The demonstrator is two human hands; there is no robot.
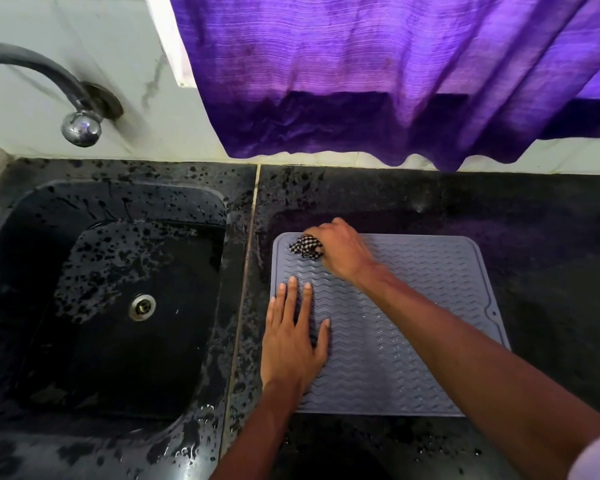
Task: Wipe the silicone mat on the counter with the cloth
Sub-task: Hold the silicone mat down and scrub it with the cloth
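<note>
A grey silicone mat [413, 306] with wavy ridges lies flat on the black counter [534, 237], to the right of the sink. My right hand [343, 251] grips a bunched black-and-white checked cloth [305, 247] and holds it down on the mat's far left corner. My left hand [293, 337] lies flat with straight, spread fingers on the mat's left edge, partly over the counter.
A black sink [111, 306] with a metal drain [141, 307] sits left of the mat, wet with droplets. A curved tap [73, 109] comes out of the white wall above it. A purple curtain [395, 81] hangs over the counter's back edge.
</note>
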